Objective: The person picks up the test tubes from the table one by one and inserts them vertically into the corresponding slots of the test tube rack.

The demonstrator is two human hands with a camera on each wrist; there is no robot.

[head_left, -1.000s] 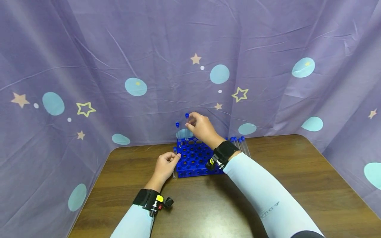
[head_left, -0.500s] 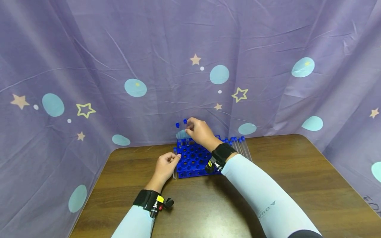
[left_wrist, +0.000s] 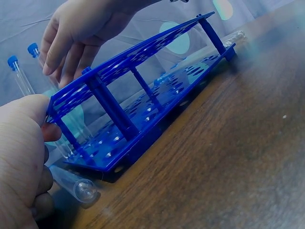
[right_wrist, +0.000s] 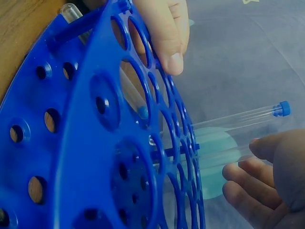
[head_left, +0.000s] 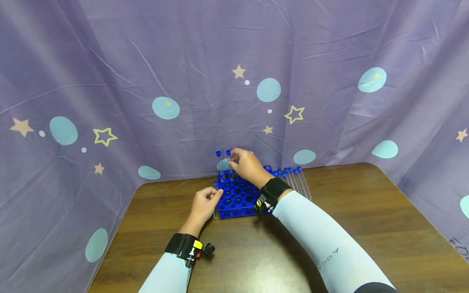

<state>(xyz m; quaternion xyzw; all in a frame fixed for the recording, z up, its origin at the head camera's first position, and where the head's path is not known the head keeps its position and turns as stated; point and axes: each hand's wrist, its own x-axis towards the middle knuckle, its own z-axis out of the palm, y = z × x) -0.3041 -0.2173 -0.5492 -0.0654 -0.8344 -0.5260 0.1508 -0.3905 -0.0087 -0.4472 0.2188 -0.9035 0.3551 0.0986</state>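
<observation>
The work in hand looks to be the seating of test tubes in a rack, with two in place or nearly so. Furthest left, the person's left hand [head_left: 204, 202] pinches the left edge of the blue plastic test tube rack [left_wrist: 112, 106], thumb over the upper tier and fingers curled below, probably to steady it. Just beside that edge, a loose test tube [left_wrist: 74, 183] lies on the counter [head_left: 146, 211], its rounded end toward the person. Next, the first capped tube [head_left: 220, 163] stands in the back row at the rack's left corner, untouched. Beside it in that row stands the second capped tube [head_left: 229, 153]; the fingers of the right hand [head_left: 249, 163] are nearly closed, lightly pinching its upper part against the thumb. Whether it is fully down is hard to tell, so the next move probably calls for a straight press, then spreading the fingers without knocking its neighbour. Furthest right, several blue-capped test tubes [head_left: 305, 184] lie beside the rack, presumably awaiting holes
</observation>
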